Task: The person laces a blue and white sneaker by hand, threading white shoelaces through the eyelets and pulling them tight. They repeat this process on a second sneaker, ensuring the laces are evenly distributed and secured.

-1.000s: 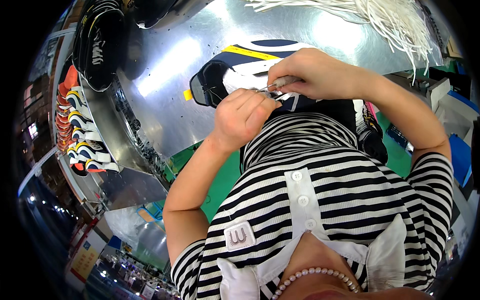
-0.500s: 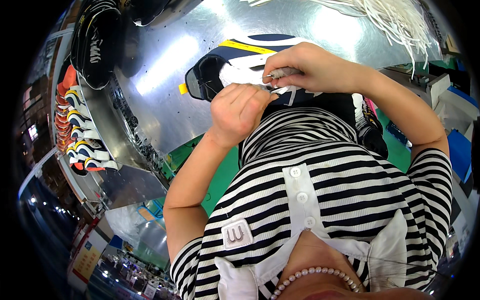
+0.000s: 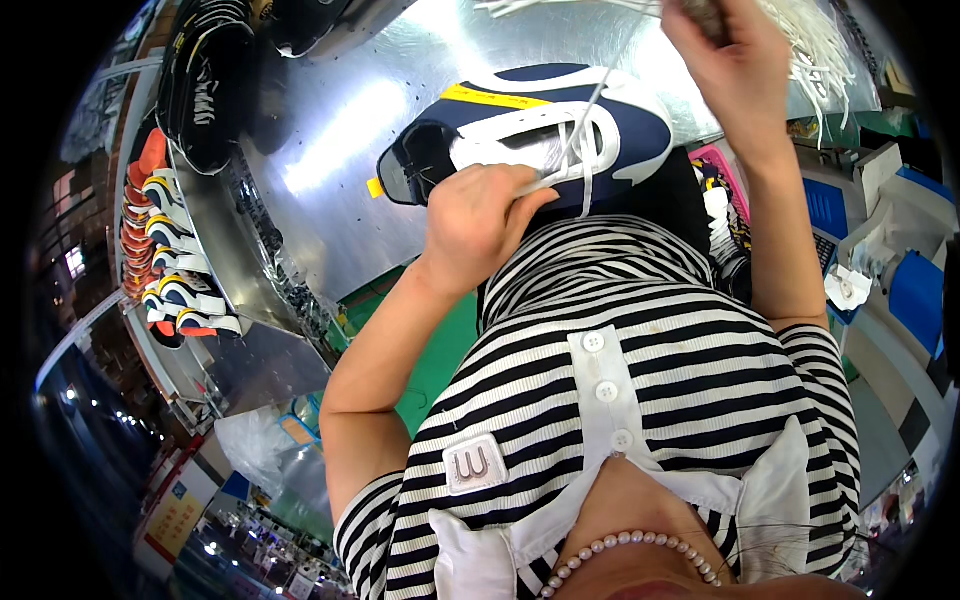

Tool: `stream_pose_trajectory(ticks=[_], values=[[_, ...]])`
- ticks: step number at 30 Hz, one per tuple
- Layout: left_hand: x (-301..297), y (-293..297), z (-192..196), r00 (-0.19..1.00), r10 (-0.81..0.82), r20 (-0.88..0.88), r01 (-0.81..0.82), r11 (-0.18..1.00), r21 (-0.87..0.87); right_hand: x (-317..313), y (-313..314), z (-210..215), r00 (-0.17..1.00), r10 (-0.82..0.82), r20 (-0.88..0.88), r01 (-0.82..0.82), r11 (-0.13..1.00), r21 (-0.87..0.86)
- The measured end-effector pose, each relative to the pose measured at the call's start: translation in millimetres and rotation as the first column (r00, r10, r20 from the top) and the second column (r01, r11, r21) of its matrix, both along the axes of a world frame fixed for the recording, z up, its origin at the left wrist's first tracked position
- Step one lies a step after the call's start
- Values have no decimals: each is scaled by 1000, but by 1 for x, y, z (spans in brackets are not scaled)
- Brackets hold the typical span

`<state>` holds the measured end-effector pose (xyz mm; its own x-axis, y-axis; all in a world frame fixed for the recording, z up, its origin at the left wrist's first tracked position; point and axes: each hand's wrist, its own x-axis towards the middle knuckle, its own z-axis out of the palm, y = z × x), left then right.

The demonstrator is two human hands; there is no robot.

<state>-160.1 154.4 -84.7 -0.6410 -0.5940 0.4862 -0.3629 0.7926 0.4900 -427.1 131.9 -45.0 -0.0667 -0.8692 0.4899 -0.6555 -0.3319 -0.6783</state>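
A navy and white sneaker [image 3: 610,120] with a yellow strip lies on its side on the shiny metal table [image 3: 340,150], close to my striped shirt. My left hand [image 3: 480,222] presses against the shoe's tongue area, fingers closed around a white lace [image 3: 585,125] near the eyelets. My right hand [image 3: 735,70] is raised high above the shoe, pinching the far end of that lace, which runs taut down to the eyelets.
A bundle of loose white laces [image 3: 810,40] lies at the table's far right. Dark shoes [image 3: 205,80] sit at the far left, and a row of orange, white and black sneakers [image 3: 165,250] lines a rack below them. Blue bins [image 3: 915,290] stand to my right.
My right hand has lifted from the shoe's eyelets up and away, drawing the white lace out long. The left hand stays on the shoe, which now shows more fully.
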Motion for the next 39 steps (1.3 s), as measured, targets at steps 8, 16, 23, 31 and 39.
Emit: stream_pose_trajectory(ticks=[8, 16, 23, 31, 39], values=[[-10, -17, 29, 956, 266, 126, -279, 679, 679, 49, 12, -33, 912, 294, 286, -347, 925, 154], [-13, -18, 15, 920, 384, 79, -340, 681, 649, 68, 7, -38, 958, 288, -13, -286, 956, 70], [-14, -16, -5, 882, 471, 14, -398, 728, 558, 59, 15, -33, 916, 398, 58, -401, 890, 216], [-17, -15, -2, 858, 512, -52, -381, 700, 604, 58, 23, -19, 962, 232, 143, -268, 899, 347], [-17, -15, 0, 850, 526, -11, -427, 702, 571, 59, 18, -22, 944, 329, -36, -303, 901, 310]])
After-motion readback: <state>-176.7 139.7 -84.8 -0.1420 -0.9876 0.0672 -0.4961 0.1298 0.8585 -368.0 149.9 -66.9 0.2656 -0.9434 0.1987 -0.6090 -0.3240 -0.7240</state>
